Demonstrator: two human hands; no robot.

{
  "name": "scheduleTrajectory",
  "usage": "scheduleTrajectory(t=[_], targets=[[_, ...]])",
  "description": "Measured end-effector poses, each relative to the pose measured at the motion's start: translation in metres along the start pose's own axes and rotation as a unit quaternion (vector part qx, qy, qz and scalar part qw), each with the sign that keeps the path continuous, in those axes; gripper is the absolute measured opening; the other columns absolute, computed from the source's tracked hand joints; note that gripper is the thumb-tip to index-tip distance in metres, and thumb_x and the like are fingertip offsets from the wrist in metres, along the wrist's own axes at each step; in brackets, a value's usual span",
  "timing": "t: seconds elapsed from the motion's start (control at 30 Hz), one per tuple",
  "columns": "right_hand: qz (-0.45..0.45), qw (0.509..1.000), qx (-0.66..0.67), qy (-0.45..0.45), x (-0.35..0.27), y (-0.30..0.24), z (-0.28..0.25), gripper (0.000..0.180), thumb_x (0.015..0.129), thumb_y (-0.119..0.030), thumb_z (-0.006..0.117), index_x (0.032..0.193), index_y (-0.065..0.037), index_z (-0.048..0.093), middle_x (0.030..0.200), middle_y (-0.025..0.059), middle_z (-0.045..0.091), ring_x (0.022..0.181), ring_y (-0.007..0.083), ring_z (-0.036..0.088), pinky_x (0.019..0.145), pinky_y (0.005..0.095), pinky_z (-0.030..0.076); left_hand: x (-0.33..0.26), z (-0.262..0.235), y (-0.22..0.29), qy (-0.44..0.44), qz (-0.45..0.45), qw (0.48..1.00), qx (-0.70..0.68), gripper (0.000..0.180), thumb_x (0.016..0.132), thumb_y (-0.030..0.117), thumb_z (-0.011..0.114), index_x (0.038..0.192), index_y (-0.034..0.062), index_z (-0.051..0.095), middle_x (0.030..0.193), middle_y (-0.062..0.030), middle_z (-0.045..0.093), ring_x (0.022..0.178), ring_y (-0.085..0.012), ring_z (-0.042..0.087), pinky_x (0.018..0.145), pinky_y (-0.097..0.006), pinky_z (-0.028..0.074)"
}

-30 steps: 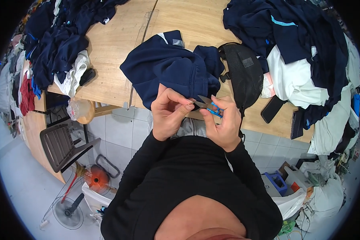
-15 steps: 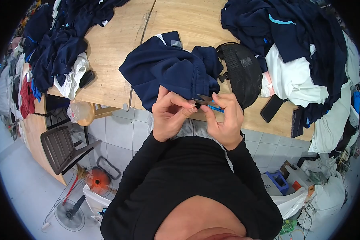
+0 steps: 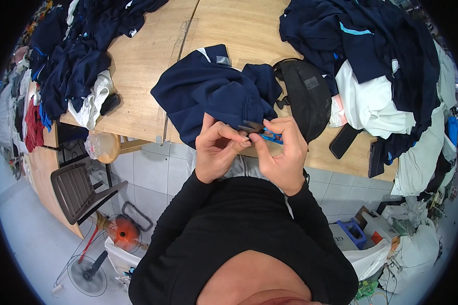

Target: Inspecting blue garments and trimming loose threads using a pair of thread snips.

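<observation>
The left arm and right arm, both in long black cloth sleeves, bend inward in front of the chest. The bare left hand pinches thumb and pointer finger tips together. The bare right hand curls in a grip, thumb up. Their fingertips are very close together.

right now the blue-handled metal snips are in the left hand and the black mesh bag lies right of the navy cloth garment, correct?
Wrong hand: the head view shows the blue-handled metal snips in the right hand; the rest stands.
</observation>
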State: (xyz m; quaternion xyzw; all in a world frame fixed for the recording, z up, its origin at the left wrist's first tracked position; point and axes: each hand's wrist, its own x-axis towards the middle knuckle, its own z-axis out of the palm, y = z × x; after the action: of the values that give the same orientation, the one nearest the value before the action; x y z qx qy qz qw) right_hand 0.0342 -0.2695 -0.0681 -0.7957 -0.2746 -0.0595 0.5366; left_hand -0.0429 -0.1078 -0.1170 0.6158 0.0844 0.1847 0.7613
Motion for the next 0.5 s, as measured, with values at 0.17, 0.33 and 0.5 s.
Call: scheduleTrajectory(t=[0.17, 0.33, 0.5], targets=[[0.054, 0.998, 0.022, 0.017, 0.008, -0.002, -0.002, 0.031, 0.089, -0.003, 0.090, 0.109, 0.003, 0.068, 0.099, 0.0138, 0.069, 0.082, 0.0226, 0.069, 0.074, 0.0330, 0.055, 0.005, 0.006, 0.012, -0.010, 0.059, 0.998, 0.008, 0.016, 0.091, -0.004, 0.090, 0.095, 0.0040, 0.076, 0.103, -0.0031, 0.068, 0.106, -0.0120, 0.064, 0.090, -0.027, 0.056], [0.180, 0.979, 0.074, 0.068, 0.002, 0.041, -0.036, 0.032, 0.096, -0.008, 0.088, 0.118, 0.000, 0.067, 0.103, 0.0046, 0.069, 0.088, 0.0111, 0.065, 0.080, 0.0269, 0.053, 0.012, -0.066, -0.009, 0.228, -0.091, 0.969, 0.031, 0.005, 0.113, 0.015, 0.069, 0.111, 0.0134, 0.065, 0.092, 0.0075, 0.060, 0.074, -0.0009, 0.054, 0.065, -0.018, 0.044], [0.176, 0.974, 0.012, 0.143, 0.015, 0.056, -0.084, 0.026, 0.099, -0.008, 0.085, 0.119, 0.000, 0.071, 0.100, -0.0015, 0.067, 0.085, 0.0051, 0.057, 0.074, 0.0215, 0.045, -0.011, -0.177, -0.003, 0.374, 0.033, 0.926, 0.036, 0.010, 0.115, 0.015, 0.063, 0.120, 0.0065, 0.063, 0.104, -0.0137, 0.081, 0.094, -0.0213, 0.080, 0.092, -0.038, 0.066]])
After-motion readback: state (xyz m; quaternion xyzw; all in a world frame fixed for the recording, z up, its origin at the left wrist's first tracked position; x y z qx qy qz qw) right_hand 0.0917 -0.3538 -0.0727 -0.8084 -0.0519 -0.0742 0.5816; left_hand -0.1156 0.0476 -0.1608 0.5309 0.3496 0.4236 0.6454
